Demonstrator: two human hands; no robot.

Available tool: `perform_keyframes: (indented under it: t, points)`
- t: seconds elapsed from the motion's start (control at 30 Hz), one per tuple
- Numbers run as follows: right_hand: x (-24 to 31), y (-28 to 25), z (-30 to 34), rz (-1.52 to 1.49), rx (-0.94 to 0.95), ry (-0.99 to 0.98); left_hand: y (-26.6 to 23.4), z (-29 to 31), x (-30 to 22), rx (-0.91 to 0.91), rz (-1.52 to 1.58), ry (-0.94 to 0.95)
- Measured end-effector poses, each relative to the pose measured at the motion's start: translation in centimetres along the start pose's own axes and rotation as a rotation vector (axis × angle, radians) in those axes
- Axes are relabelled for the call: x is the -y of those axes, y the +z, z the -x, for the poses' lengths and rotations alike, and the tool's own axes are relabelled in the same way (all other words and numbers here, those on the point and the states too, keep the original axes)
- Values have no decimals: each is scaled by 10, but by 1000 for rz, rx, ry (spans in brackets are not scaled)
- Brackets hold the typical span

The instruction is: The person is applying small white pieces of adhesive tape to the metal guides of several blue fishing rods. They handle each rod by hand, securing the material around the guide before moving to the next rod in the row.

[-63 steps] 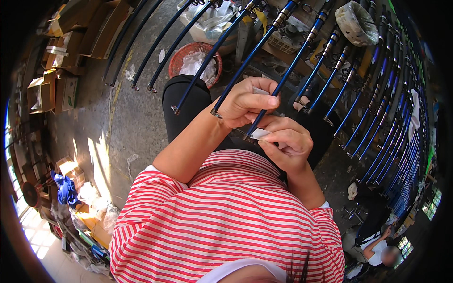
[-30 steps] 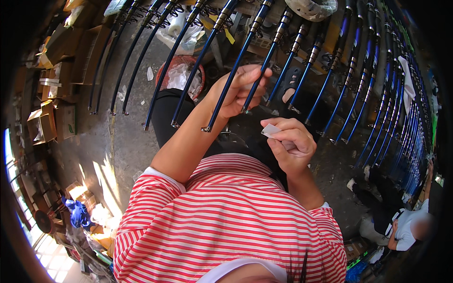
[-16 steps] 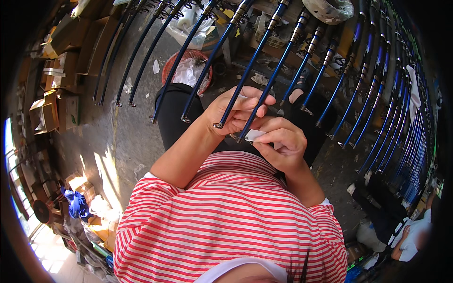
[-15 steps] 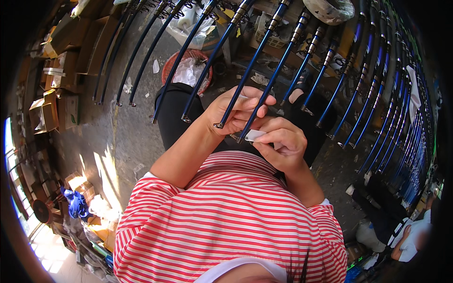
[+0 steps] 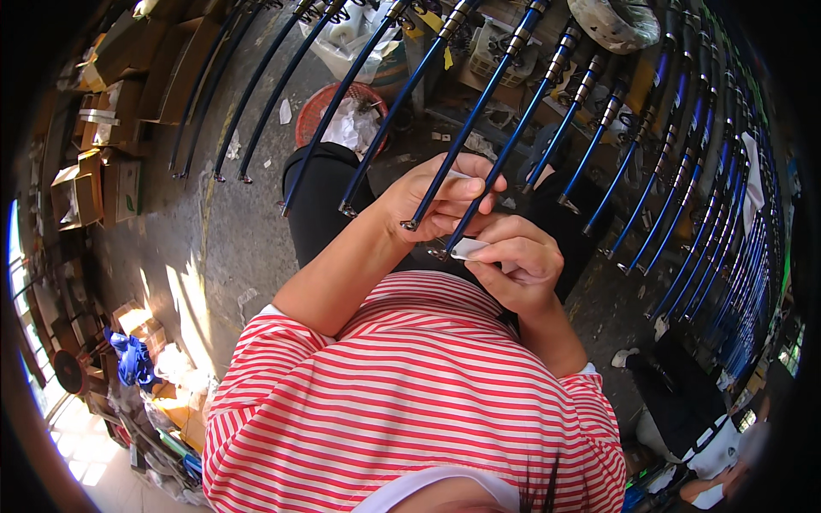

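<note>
Blue fishing rods [image 5: 475, 120] run in a row, their ringed tips toward me. My left hand [image 5: 432, 192] is closed, its fingers behind one blue rod [image 5: 511, 150] and its thumb against that rod's side. A white scrap [image 5: 458, 174] shows under the left thumb. My right hand [image 5: 522, 256] pinches a small white piece [image 5: 468, 249], perhaps paper or cloth, between thumb and fingers at the same rod's tip. Another rod [image 5: 430, 192] passes in front of my left hand and hides part of it.
A red basket [image 5: 306, 124] with white scraps stands on the floor beyond my knee. Cardboard boxes [image 5: 120, 188] line the left side. More rods crowd the right, with a whitish bowl-like thing [image 5: 614, 24] among their far ends. Another person [image 5: 684, 402] is at the lower right.
The view has shifted slightly, so the rods appear a little further right. Both hands keep about the same grip at the rod's tip. The person at the lower right has moved.
</note>
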State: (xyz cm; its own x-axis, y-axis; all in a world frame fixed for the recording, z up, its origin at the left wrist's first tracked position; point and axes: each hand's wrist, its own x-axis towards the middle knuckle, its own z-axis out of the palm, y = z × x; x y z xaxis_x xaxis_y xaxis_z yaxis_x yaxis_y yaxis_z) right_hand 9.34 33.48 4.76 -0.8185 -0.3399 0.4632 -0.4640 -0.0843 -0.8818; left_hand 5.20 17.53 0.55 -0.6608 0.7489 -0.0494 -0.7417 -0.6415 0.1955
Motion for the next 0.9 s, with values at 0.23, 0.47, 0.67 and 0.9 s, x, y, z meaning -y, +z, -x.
perform_keyframes:
  t: [0.23, 0.47, 0.67, 0.9]
  points:
    - [6, -2, 2, 17, 21, 61, 5, -1, 1, -51, -53, -9]
    - [3, -2, 2, 3, 10, 31, 5, -4, 1, -33, -127, 16]
    - [3, -3, 4, -4, 20, 57, 8, -6, 0, -2, -187, -6]
    - [4, -3, 3, -4, 23, 62, 8, -10, 3, 33, -197, 38]
